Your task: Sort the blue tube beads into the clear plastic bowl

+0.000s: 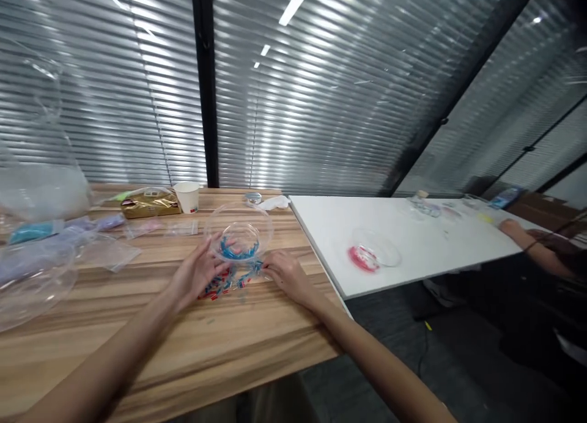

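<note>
A clear round dish [263,230] with small blue pieces [239,249] in it is tilted up above the wooden table. My left hand [198,273] grips its left side, thumb and fingers about the rim. Below the dish lies a loose pile of small red and blue pieces [222,283], partly hidden by my left hand. My right hand [287,275] is closed in a pinch at the right of the pile, beside some blue bits. What sits between those fingertips is too small to make out.
Behind the dish stand a paper cup [187,198], a gold packet [151,204] and a white tissue [275,203]. Small clear bags [181,228] and large clear plastic [36,276] lie at left. On the white table [316,227] sits a dish with red pieces [364,258]; another person's arm [534,246] rests farther right.
</note>
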